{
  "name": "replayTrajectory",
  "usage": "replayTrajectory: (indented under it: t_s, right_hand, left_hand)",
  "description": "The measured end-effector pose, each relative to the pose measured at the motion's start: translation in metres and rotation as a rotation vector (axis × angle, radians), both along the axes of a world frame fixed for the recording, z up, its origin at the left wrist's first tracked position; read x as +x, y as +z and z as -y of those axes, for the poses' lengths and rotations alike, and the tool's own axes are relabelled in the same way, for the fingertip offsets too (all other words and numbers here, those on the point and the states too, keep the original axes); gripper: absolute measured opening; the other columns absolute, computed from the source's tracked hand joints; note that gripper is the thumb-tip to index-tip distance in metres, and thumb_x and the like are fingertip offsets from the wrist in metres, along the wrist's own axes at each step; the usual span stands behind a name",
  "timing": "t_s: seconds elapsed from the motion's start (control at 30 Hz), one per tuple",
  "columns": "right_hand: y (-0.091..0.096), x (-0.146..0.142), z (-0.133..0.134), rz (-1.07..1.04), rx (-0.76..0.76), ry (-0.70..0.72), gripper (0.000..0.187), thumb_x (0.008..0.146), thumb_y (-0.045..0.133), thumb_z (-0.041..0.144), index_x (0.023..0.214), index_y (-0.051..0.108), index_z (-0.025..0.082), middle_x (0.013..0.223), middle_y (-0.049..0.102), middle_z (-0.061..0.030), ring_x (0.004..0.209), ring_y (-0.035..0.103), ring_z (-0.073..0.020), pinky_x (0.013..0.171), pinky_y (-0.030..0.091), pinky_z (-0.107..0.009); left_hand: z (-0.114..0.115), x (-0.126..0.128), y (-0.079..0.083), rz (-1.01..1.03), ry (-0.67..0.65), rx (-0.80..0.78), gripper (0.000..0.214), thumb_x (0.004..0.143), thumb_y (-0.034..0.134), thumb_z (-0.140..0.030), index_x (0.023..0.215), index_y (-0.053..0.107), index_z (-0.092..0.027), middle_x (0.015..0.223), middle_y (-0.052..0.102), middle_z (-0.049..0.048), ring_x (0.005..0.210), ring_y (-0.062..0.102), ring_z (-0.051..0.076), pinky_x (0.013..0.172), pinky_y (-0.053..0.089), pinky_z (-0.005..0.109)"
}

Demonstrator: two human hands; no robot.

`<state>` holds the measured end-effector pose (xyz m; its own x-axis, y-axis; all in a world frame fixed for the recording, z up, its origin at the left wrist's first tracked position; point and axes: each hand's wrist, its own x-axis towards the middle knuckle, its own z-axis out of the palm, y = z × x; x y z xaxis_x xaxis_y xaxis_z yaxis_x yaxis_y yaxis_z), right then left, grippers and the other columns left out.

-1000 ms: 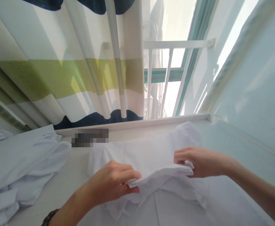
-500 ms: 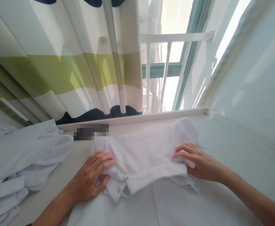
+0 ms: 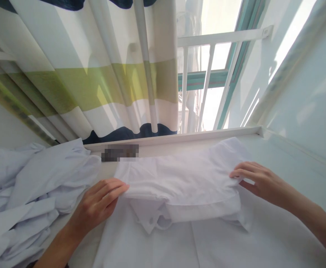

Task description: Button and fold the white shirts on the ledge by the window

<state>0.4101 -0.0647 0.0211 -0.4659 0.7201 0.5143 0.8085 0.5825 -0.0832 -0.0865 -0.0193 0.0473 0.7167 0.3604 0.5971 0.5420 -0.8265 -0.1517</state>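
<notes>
At the lower centre of the frame, a white shirt [image 3: 179,178] is lying spread across a pale surface [image 3: 88,238], its upper part doubled over in a broad fold. From my remote seat I am watching two bare hands working at its sides.

Left hand [image 3: 101,203], left of centre: fingertips and thumb are meeting narrowly, pinching the fold's left edge. Right hand [image 3: 259,181], right of centre: fingers are curling, a small gap showing behind the tips, which are holding the fold's right edge; I cannot tell how firmly. Between the hands the fold is sagging in soft creases. Below it, a pointed flap [image 3: 148,217] with a button is poking out, and the shirt's lower panel [image 3: 163,247] is running off the bottom of the frame.

Far left, a rumpled pile of white clothes [image 3: 51,178] is lying apart from the shirt. Just above the shirt's upper left corner, a dark object [image 3: 119,152] is sitting near the ledge [image 3: 163,140]; pixelation is hiding what it is. Upper left, a banded curtain [image 3: 109,82] is hanging in folds; upper right, a white railing [image 3: 221,38] is crossing the bright window.
</notes>
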Motion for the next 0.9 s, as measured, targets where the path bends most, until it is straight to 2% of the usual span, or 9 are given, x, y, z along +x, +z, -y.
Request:
replayTrajectory:
  t_s: [0.07, 0.17, 0.23, 0.4, 0.53, 0.67, 0.77, 0.9]
  right_hand:
    - [-0.009, 0.004, -0.003, 0.029, -0.052, -0.001, 0.018, 0.090, 0.050, 0.019, 0.097, 0.066, 0.027, 0.095, 0.067, -0.0060, 0.084, 0.065, -0.0206, 0.075, 0.050, -0.034]
    - [-0.023, 0.007, -0.008, 0.043, -0.016, -0.047, 0.025, 0.088, 0.050, 0.018, 0.105, 0.066, 0.028, 0.104, 0.067, -0.0076, 0.094, 0.064, -0.0226, 0.083, 0.049, -0.037]
    - [-0.025, 0.008, -0.011, 0.048, 0.027, -0.080, 0.025, 0.089, 0.052, 0.021, 0.108, 0.066, 0.028, 0.110, 0.067, -0.0079, 0.099, 0.063, -0.0238, 0.086, 0.047, -0.039]
    - [-0.010, 0.015, -0.009, -0.003, 0.095, -0.069, 0.019, 0.093, 0.051, 0.022, 0.100, 0.068, 0.026, 0.095, 0.071, -0.0060, 0.091, 0.065, -0.0221, 0.085, 0.047, -0.039]
    - [-0.002, 0.017, -0.004, -0.017, -0.013, -0.028, 0.014, 0.090, 0.056, 0.028, 0.095, 0.070, 0.028, 0.092, 0.071, -0.0053, 0.088, 0.066, -0.0227, 0.082, 0.050, -0.038]
    - [-0.003, 0.014, 0.004, 0.013, -0.238, -0.030, 0.021, 0.084, 0.056, 0.023, 0.098, 0.070, 0.031, 0.105, 0.069, -0.0066, 0.099, 0.065, -0.0257, 0.087, 0.052, -0.043]
    - [0.003, 0.013, 0.008, -0.041, -0.373, -0.005, 0.031, 0.083, 0.055, 0.024, 0.111, 0.068, 0.033, 0.122, 0.063, -0.0083, 0.114, 0.060, -0.0288, 0.094, 0.051, -0.046]
    - [0.017, 0.002, -0.003, -0.149, -0.356, -0.038, 0.029, 0.095, 0.045, 0.036, 0.113, 0.066, 0.029, 0.131, 0.059, -0.0096, 0.120, 0.057, -0.0268, 0.099, 0.049, -0.043]
  left_hand:
    - [0.000, 0.001, -0.004, -0.010, 0.029, -0.001, 0.042, 0.083, 0.049, 0.002, 0.116, 0.059, -0.022, 0.103, 0.070, 0.0055, 0.100, 0.064, 0.019, 0.090, 0.052, 0.034]
    - [-0.003, 0.000, -0.010, -0.024, 0.055, -0.018, 0.029, 0.085, 0.049, -0.001, 0.099, 0.064, -0.022, 0.093, 0.071, 0.0038, 0.089, 0.066, 0.018, 0.083, 0.053, 0.031]
    - [-0.004, -0.002, -0.011, -0.016, 0.033, -0.029, 0.024, 0.083, 0.052, -0.002, 0.090, 0.064, -0.022, 0.085, 0.070, 0.0024, 0.083, 0.066, 0.017, 0.079, 0.053, 0.030]
    - [-0.001, -0.007, -0.002, 0.143, -0.002, -0.030, 0.024, 0.078, 0.053, 0.000, 0.081, 0.058, -0.023, 0.074, 0.064, 0.0012, 0.074, 0.061, 0.018, 0.069, 0.051, 0.032]
    - [0.003, -0.004, 0.000, 0.104, -0.015, -0.107, 0.022, 0.077, 0.050, -0.002, 0.075, 0.057, -0.023, 0.070, 0.063, 0.0006, 0.071, 0.060, 0.018, 0.069, 0.049, 0.033]
    - [0.009, 0.001, -0.001, -0.019, 0.029, -0.313, 0.017, 0.078, 0.045, -0.014, 0.080, 0.060, -0.022, 0.082, 0.066, 0.0045, 0.082, 0.060, 0.021, 0.078, 0.049, 0.037]
    - [0.009, 0.012, 0.003, 0.042, 0.075, -0.333, 0.021, 0.084, 0.040, -0.022, 0.088, 0.060, -0.022, 0.096, 0.065, 0.0073, 0.095, 0.059, 0.025, 0.087, 0.047, 0.042]
    - [-0.006, 0.052, 0.007, 0.015, 0.214, -0.317, 0.026, 0.093, 0.040, -0.029, 0.101, 0.062, -0.020, 0.109, 0.066, 0.0082, 0.106, 0.058, 0.024, 0.098, 0.043, 0.043]
